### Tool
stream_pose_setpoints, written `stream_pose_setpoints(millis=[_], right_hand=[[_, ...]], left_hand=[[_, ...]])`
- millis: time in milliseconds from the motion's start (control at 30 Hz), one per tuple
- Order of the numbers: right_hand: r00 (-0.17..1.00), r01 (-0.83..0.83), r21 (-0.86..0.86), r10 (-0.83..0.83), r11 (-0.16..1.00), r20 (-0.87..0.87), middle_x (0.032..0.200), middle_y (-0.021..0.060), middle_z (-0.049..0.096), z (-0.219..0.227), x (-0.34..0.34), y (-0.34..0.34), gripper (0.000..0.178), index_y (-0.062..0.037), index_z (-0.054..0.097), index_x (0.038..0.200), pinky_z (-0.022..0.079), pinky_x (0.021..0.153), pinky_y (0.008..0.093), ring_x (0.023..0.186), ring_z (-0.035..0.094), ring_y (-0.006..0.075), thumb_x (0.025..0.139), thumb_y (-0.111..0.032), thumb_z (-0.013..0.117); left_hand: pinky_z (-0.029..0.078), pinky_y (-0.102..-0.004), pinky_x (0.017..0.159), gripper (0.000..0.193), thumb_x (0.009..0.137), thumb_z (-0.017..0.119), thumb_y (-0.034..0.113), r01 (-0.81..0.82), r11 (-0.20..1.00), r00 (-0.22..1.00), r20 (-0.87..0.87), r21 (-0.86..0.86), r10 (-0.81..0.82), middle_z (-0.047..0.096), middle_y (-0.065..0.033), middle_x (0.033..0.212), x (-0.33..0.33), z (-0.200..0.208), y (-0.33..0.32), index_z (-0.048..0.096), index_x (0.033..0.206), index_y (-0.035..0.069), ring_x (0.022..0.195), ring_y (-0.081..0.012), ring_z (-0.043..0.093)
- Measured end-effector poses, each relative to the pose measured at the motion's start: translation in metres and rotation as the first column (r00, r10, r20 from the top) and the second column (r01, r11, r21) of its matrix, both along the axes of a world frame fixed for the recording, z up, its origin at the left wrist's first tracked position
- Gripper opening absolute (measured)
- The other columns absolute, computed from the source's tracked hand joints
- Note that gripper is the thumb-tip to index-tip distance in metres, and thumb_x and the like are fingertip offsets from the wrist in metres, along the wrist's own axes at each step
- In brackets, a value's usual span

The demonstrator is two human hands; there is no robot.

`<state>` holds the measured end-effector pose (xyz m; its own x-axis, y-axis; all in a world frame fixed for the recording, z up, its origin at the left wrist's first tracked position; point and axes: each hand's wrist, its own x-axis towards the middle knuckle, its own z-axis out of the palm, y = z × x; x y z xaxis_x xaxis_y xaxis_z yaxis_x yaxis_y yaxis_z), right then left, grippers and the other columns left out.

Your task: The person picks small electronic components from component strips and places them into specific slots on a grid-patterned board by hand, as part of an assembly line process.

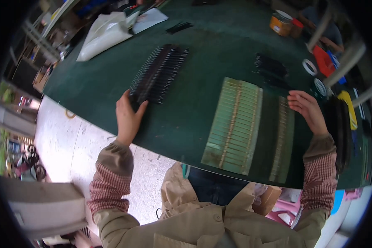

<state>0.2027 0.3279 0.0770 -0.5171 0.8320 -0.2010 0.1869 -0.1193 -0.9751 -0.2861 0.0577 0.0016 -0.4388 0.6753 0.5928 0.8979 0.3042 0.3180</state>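
Observation:
My left hand [129,116] is at the near end of a long stack of dark strips [159,74] with pale tips along its edges. Its thumb and fingers are spread on either side of that end, touching or very close to it. My right hand [308,109] hovers with loosely bent fingers, and nothing shows in them. It is beside the far right corner of a dark green board [281,140] with a pale ridged strip down it. Left of that board is a light green board [234,124] with rows of thin rods across it.
A smaller dark bundle [271,68] lies beyond the boards, near a white tape roll [309,67]. White sheeting [107,35] and several thin black strips [180,27] lie farther off. An orange tin [281,22] stands far right, near another person [328,31]. The green table's edge [153,152] runs before me.

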Motion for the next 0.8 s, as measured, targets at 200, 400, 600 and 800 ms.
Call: stream_pose_setpoints(millis=[200,400,600,800], right_hand=[[0.995,-0.022,0.186,0.004,0.982,0.097,0.107,0.0078,0.066,0.014,0.008,-0.02,0.028,-0.0002,0.063,0.115,0.049,0.091,0.0286,0.1,0.063,0.0153,0.097,-0.021,0.059],[0.63,-0.198,0.897,-0.65,0.395,0.425,0.107,0.015,0.064,0.064,0.133,-0.035,0.034,0.0014,0.059,0.121,0.048,0.09,0.0321,0.103,0.062,0.0232,0.095,-0.02,0.059],[0.119,-0.481,0.699,-0.75,0.53,0.65,0.122,0.0225,0.058,0.013,0.172,-0.046,0.045,0.0023,0.055,0.126,0.047,0.094,0.0392,0.107,0.058,0.0378,0.092,-0.027,0.062],[0.272,-0.406,0.832,-0.82,0.377,0.504,0.123,0.0253,0.057,-0.008,0.167,-0.058,0.048,-0.0018,0.055,0.127,0.046,0.096,0.0419,0.109,0.056,0.041,0.09,-0.03,0.064]], left_hand=[[0.042,-0.0411,0.095,0.064,0.088,0.072,0.023,-0.007,1.0,0.985,0.17,0.013,0.005,0.051,-0.0222,0.126,-0.014,-0.009,-0.022,0.04,0.138,-0.002,0.109,-0.0325,0.052],[0.04,-0.0367,0.093,0.049,0.093,0.062,0.013,0.054,0.979,0.953,0.284,0.194,-0.109,0.051,-0.0138,0.127,0.03,0.018,-0.023,0.043,0.135,-0.001,0.108,-0.0243,0.05],[0.04,-0.0355,0.093,0.047,0.089,0.058,0.001,0.332,0.91,0.876,0.278,0.248,-0.395,0.05,-0.0144,0.132,0.082,0.033,0.009,0.044,0.134,-0.001,0.112,-0.0243,0.05],[0.043,-0.0366,0.09,0.051,0.084,0.059,-0.004,0.518,0.824,0.783,0.261,0.23,-0.565,0.05,-0.016,0.132,0.109,0.034,0.016,0.043,0.132,-0.001,0.111,-0.0272,0.051]])
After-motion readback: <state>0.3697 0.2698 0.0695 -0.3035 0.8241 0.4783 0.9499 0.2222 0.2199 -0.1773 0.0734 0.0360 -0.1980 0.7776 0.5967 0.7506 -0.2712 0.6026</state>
